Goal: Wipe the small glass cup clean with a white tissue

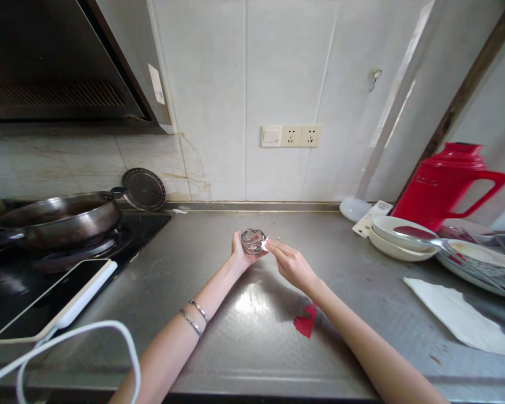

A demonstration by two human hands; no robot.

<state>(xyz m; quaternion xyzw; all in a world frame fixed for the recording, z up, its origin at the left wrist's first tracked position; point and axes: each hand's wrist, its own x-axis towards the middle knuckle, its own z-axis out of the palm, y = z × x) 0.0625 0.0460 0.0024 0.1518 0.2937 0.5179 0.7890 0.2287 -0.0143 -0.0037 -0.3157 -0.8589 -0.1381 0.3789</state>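
My left hand [240,253] is closed round a small clear glass cup [253,240], held tilted just above the steel counter [219,336]. My right hand [290,264] reaches in from the right, its fingers pinched on a small piece of white tissue [264,244] pressed against the cup's rim. Two thin bracelets [194,316] sit on my left wrist. A red scrap [306,322] lies on the counter under my right forearm.
A dark pan [59,219] sits on the stove at left, a round lid [143,189] leaning behind it. A phone [54,300] with a white cable lies near the front left. At right stand a red thermos jug [446,182], stacked plates [399,235] and a white paper towel [458,314].
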